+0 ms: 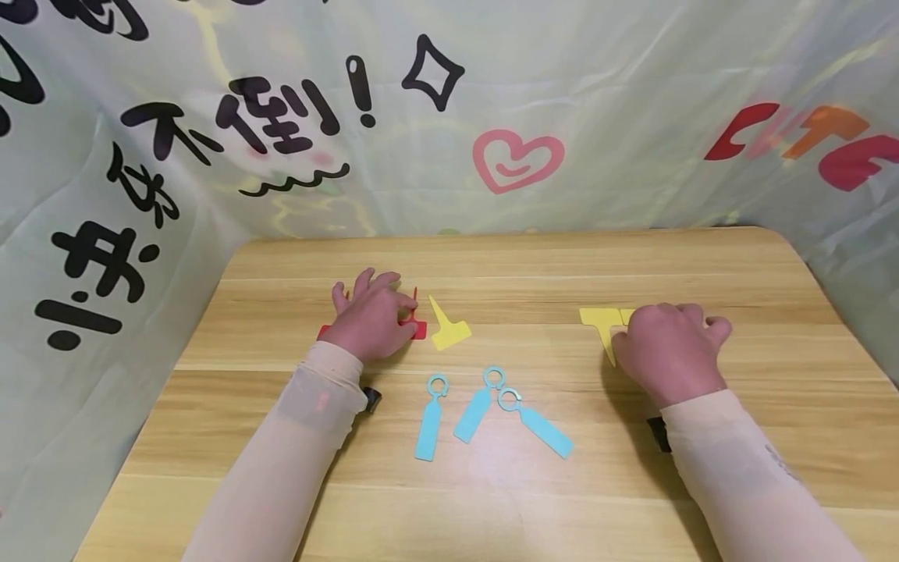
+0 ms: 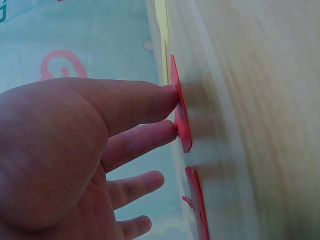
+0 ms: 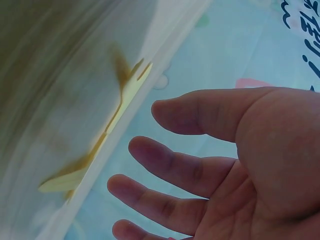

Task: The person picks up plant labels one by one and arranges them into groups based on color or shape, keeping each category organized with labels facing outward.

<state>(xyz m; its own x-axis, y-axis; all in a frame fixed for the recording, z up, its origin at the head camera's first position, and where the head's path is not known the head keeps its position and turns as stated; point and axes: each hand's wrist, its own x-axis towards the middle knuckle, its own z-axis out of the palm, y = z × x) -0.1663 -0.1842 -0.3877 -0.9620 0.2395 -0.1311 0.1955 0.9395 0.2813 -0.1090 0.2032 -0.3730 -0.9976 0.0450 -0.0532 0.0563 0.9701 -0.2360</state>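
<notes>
My left hand (image 1: 372, 316) is at the left of the table, thumb and forefinger pinching a red T-shaped plant label (image 2: 181, 115); its other fingers are spread. A second red label (image 2: 197, 200) lies beside it, mostly covered by the hand in the head view. Just right of that hand is a yellow T-shaped label (image 1: 449, 334). My right hand (image 1: 670, 351) hovers by another yellow T-shaped label (image 1: 600, 318), its fingers loosely bent and holding nothing in the right wrist view. Part of a further yellow label (image 1: 626, 314) shows beside it.
Three light-blue tags with ring ends, a left one (image 1: 428, 429), a middle one (image 1: 474, 414) and a right one (image 1: 546, 432), lie between the arms. A printed curtain (image 1: 618, 179) hangs behind the wooden table (image 1: 520, 515).
</notes>
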